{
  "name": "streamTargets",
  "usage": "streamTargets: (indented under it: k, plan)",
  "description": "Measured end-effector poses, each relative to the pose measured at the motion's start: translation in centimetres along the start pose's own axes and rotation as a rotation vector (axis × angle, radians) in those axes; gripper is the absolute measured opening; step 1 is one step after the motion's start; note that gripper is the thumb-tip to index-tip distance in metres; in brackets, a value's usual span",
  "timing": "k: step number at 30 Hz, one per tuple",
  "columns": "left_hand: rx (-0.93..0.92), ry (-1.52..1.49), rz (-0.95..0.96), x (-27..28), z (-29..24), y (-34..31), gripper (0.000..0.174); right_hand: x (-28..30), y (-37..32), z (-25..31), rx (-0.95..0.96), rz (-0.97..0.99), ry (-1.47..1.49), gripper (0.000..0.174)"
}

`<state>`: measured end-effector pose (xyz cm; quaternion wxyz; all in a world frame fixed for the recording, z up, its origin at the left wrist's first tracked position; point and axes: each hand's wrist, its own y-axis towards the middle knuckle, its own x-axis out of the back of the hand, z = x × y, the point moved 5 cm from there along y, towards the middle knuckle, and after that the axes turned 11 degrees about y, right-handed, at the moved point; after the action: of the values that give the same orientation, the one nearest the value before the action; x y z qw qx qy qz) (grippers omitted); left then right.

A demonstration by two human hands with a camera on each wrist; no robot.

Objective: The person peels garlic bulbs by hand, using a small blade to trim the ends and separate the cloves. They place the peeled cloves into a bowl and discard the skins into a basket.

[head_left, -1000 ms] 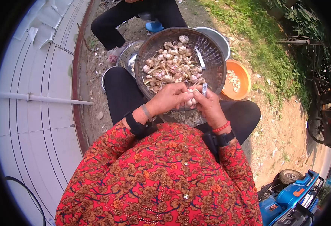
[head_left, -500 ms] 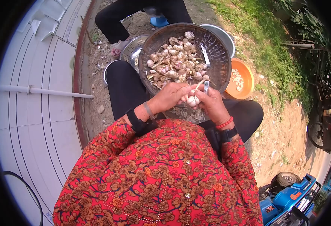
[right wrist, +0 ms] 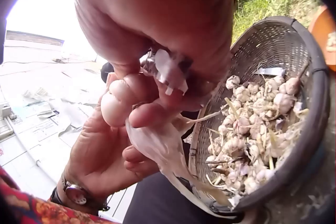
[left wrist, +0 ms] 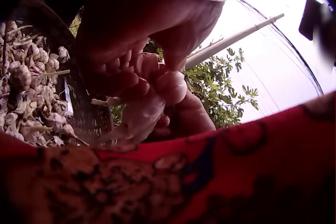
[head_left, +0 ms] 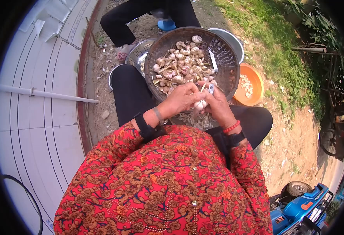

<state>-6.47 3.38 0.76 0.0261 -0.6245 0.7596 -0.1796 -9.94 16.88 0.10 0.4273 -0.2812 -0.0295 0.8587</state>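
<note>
A whitish garlic bulb [head_left: 200, 104] is held between both hands, over the basket's near rim. My right hand [head_left: 220, 105] grips it from the right, and a short silvery metal piece [head_left: 211, 89] like a small knife's end sticks up from that hand. With bent fingers and thumb, my left hand [head_left: 180, 98] pinches the bulb's left side. In the right wrist view, bare rounded cloves [right wrist: 118, 103] show between the fingers, and loose papery skin [right wrist: 157, 142] hangs off the bulb. Fingers partly hide the bulb in the left wrist view.
The woven basket [head_left: 230, 72] holds many garlic bulbs [head_left: 181, 62] and a small knife [head_left: 213, 60]. An orange bowl [head_left: 258, 78] with peeled cloves stands right of it, a metal basin [head_left: 236, 41] behind, a colander [head_left: 134, 56] at left. Another person's legs [head_left: 134, 17] are opposite.
The left fingers have shifted across the front of the bulb, and papery skin now trails below it. The silvery piece in the right hand leans more to the left. The view has shifted slightly.
</note>
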Motion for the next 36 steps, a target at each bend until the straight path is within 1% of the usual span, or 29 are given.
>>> streamTargets:
  k: [2, 5, 8, 11, 14, 17, 20, 23, 26, 28, 30, 34, 35, 36]
  plan:
    - [0.028, 0.016, -0.012, 0.0, -0.4, 0.0, 0.03, 0.1, 0.0, -0.2, 0.015, -0.038, -0.022, 0.04]
    - [-0.047, 0.038, -0.027, 0.0, -0.1, 0.5, 0.031, -0.1, 0.0, -0.3, 0.045, -0.083, -0.018, 0.038]
    - [-0.242, 0.198, -0.158, 0.1, -1.1, 0.4, 0.028, 0.0, 0.0, -0.6, 0.072, -0.1, -0.019, 0.037]
    - [-0.293, 0.064, -0.152, -0.2, -0.8, 0.4, 0.026, -0.1, 0.2, -0.8, 0.084, -0.093, -0.027, 0.037]
    - [-0.186, -0.097, -0.111, 0.1, 0.0, 0.8, 0.025, -0.5, 0.2, -0.3, 0.064, -0.068, -0.024, 0.036]
    - [-0.08, -0.1, -0.092, 0.5, 0.9, 1.1, 0.023, -0.8, 0.0, 0.3, 0.078, -0.042, -0.037, 0.037]
    - [0.026, -0.534, 0.049, 0.8, 2.7, 1.4, 0.022, -1.0, 0.4, 0.5, 0.09, 0.001, 0.0, 0.04]
    - [0.006, -0.549, -0.015, 1.5, 1.8, 1.1, 0.019, -0.6, 0.0, 0.7, 0.039, 0.016, 0.065, 0.046]
    - [-0.022, -0.33, -0.1, 2.5, 1.0, 1.2, 0.017, -0.2, 0.1, 0.4, -0.01, 0.03, 0.103, 0.05]
    - [-0.026, -0.271, -0.071, 2.3, 0.5, 0.8, 0.018, -0.2, 0.3, 0.5, -0.022, 0.04, 0.128, 0.05]
    - [-0.021, -0.167, -0.05, 2.0, 0.5, 0.6, 0.019, -0.1, 0.6, 0.6, 0.005, -0.002, 0.134, 0.047]
    - [0.045, -0.253, -0.182, 2.3, 1.8, 0.2, 0.019, 0.8, 1.2, 0.7, 0.05, -0.054, 0.149, 0.04]
    - [0.083, -0.287, -0.174, 2.3, 2.0, 0.0, 0.02, 0.9, 1.0, 0.7, 0.04, -0.116, 0.155, 0.036]
    - [0.079, -0.287, -0.168, 2.1, 1.6, -0.2, 0.02, 1.0, 1.0, 0.7, 0.05, -0.132, 0.125, 0.034]
